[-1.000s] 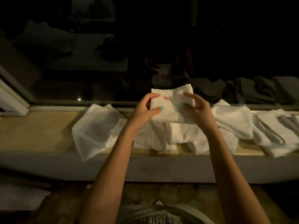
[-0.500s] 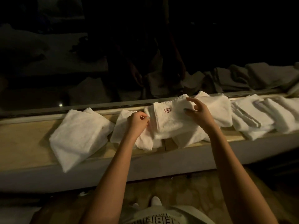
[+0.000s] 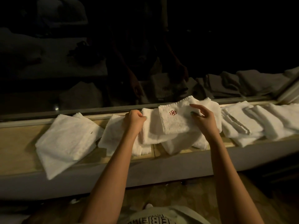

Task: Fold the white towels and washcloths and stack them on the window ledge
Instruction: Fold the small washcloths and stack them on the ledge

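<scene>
The embroidered washcloth (image 3: pixel 176 125) lies on top of the heap midway along the window ledge (image 3: pixel 17 143). The right hand (image 3: pixel 204 120) touches it with the thumb, grip loosely spread. The left hand (image 3: pixel 134 118) has its grip curled, pinching the edge of the folded towel (image 3: pixel 152 133) beneath, with the fingertips hidden; further towels (image 3: pixel 278 120) are cut off at the right, and the window (image 3: pixel 80 70) shows only dim reflections.

Embroidered washcloth (image 3: pixel 176 122) now down on the towel (image 3: pixel 150 133) — left hand (image 3: pixel 134 119) off it, at the towel's edge.
</scene>
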`<state>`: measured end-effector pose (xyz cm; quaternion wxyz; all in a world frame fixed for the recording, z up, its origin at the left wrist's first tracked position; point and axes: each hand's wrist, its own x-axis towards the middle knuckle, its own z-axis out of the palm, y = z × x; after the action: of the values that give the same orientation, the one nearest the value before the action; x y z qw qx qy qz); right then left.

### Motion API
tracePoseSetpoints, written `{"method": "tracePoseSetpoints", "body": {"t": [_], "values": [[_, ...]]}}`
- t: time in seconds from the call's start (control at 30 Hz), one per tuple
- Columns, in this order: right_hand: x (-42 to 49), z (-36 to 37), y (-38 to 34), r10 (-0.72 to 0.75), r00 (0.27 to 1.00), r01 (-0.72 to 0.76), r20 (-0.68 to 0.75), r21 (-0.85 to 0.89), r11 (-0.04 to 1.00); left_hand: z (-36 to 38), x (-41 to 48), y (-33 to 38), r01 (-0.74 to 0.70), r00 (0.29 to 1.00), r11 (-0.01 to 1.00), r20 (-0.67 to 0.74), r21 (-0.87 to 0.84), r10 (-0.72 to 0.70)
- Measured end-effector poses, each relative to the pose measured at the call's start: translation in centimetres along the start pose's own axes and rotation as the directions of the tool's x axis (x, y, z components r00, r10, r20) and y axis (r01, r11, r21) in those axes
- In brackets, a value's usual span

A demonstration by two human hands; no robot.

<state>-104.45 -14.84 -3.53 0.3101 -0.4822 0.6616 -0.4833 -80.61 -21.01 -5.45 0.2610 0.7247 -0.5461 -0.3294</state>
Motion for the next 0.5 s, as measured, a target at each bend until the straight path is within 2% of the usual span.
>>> {"method": "tracePoseSetpoints", "body": {"t": [0.07, 0.17, 0.3, 0.4, 0.5], "values": [[0.0, -0.7, 0.1, -0.001, 0.999, 0.001, -0.048, -0.015, 1.0, -0.7, 0.0, -0.5, -0.039, 0.999, 0.994, 0.016, -0.106, 0.041], [0.6, -1.3, 0.4, -0.011, 0.997, -0.001, -0.07, -0.167, 0.986, -2.8, -0.2, -2.0, -0.069, 0.996, 0.969, 0.031, -0.236, 0.079], [1.1, -0.1, -0.4, -0.13, 0.986, 0.08, -0.108, -0.381, 0.921, -6.6, -0.2, -4.2, -0.006, 0.999, 0.954, 0.043, -0.3, 0.02], [0.8, 2.4, -2.3, -0.252, 0.966, 0.214, -0.053, -0.376, 0.902, -8.6, 0.0, -6.4, 0.052, 0.994, 0.951, 0.104, -0.305, -0.021], [0.4, 5.3, -3.9, -0.28, 0.954, 0.298, 0.105, -0.279, 0.913, -8.7, -0.3, -7.4, 0.086, 0.994, 0.927, 0.096, -0.364, -0.055]]}}
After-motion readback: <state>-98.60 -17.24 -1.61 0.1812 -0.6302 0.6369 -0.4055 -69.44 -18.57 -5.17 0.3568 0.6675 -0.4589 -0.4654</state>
